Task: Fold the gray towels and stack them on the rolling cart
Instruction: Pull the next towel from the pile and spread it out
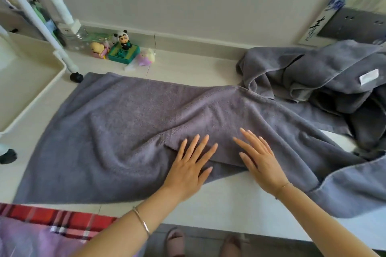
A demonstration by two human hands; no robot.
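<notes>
Gray towel (125, 127) lies spread out on the white bench (229, 204). Both hands press flat on it — left hand (188, 169) and right hand (261, 162), fingers straight and spread. More gray towels (323, 73) sit bunched up at the right — touching it.

Both hands are presented palm down, side by side and apart. The left hand (189, 165) is laid flat, its fingers (199, 148) straight, slightly spread and angled forward toward the right hand. The right hand (262, 162) is likewise laid flat, its fingers (251, 141) straight, fanned and angled forward toward the left hand. The thumbs are turned inward, facing one another. Both wrists are held nearly straight. The bare left forearm (125, 229) is extended from behind-left of its hand, the bare right forearm (317, 219) from behind-right.
</notes>
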